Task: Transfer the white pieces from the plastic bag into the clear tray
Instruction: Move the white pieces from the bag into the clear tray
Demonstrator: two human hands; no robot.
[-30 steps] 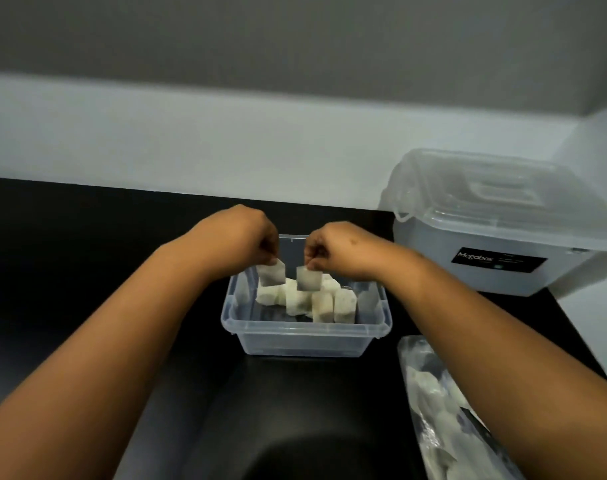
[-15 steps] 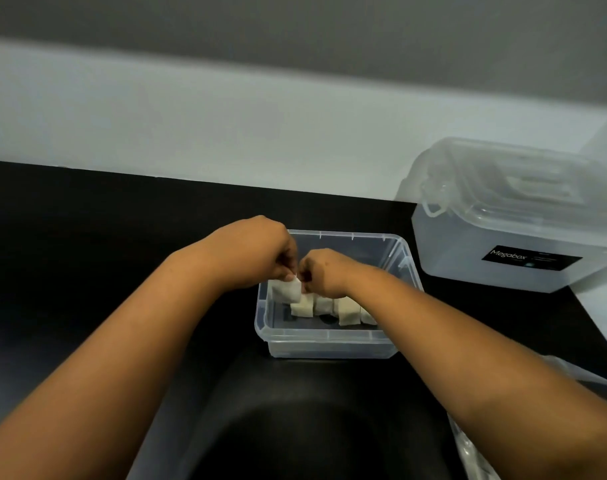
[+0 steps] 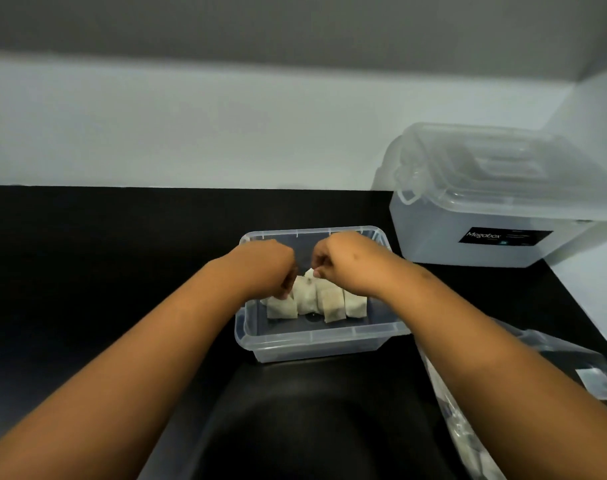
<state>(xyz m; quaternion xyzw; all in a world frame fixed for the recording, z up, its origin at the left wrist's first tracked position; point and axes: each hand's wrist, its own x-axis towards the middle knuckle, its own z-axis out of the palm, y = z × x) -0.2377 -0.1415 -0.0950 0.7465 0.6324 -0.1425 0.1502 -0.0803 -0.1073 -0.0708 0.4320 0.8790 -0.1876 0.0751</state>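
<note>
Two bare forearms reach forward over a black counter [image 3: 104, 258], and both hands sit above the clear tray [image 3: 316, 341], which rests on the counter near centre.

Left hand [image 3: 265, 268]: knuckles up, fingers curled downward into the tray at its left side. The fingertips touch the leftmost of the white pieces [image 3: 312, 299]; they seem pinched on its top edge, but the grip itself is hidden under the hand, so I cannot tell for sure.

White pieces: a row of small, pale, pouch-like squares standing on edge inside the tray, side by side, running left to right across its middle. The front part of the tray floor is bare.

Right hand [image 3: 347, 265]: also knuckles up, over the right half of the tray. Thumb and forefinger are closed together on a small white corner at the top of the row, beside the left hand's fingertips. The two hands are close together but apart.

Right of the tray, against the white wall: a larger lidded storage box [image 3: 496, 202], translucent, with a dark label, standing on the counter.

Lower right: the plastic bag [image 3: 468, 427] lies flat on the counter under and beyond the right forearm, with more pale pieces dimly visible inside it.
</note>
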